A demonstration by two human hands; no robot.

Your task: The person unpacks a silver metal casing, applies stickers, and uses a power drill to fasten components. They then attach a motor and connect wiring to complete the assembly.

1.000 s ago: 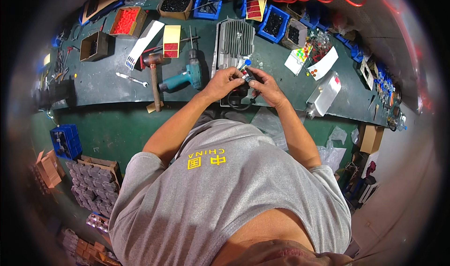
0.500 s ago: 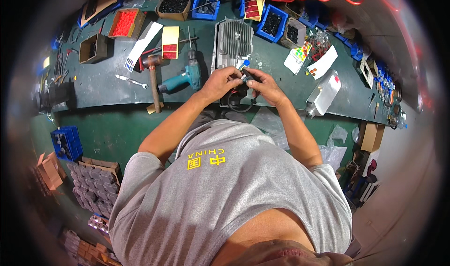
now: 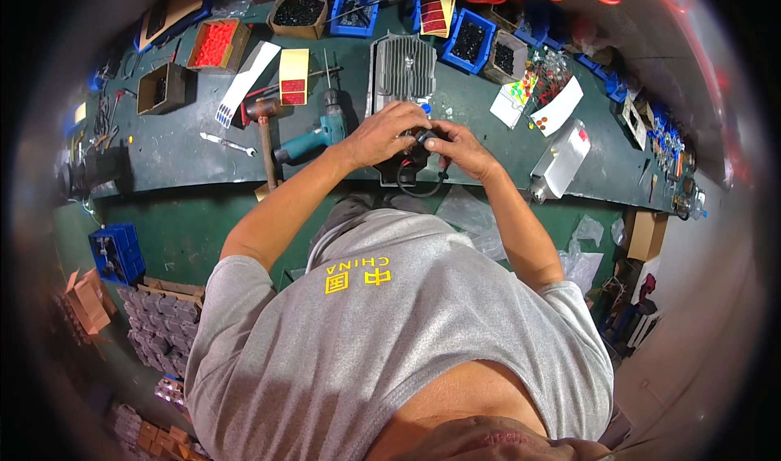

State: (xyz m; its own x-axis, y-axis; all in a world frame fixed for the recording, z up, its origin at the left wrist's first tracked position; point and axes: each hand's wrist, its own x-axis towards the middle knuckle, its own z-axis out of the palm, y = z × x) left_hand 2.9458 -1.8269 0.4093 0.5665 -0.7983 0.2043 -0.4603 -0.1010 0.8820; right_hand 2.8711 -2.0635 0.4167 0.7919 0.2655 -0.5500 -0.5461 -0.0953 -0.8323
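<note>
A grey finned metal housing lies upright on the workbench in front of me, its near end partly covered by my hands. Over that end, my left hand has its fingers curled around a small black cable connector. My right hand pinches the same connector from the right side. From there a black cable loops down past the bench's front edge and back toward the housing. A bit of blue shows just beyond my fingertips; its kind is unclear.
Left of the housing lie a teal power drill, a hammer and a wrench. A silver metal case sits to the right. Sticker sheets and parts bins, including a blue bin, line the back.
My left hand has shifted slightly and its fingers now arch further over the connector, hiding more of the blue bit. My right hand stays nearly in place, still gripping.
</note>
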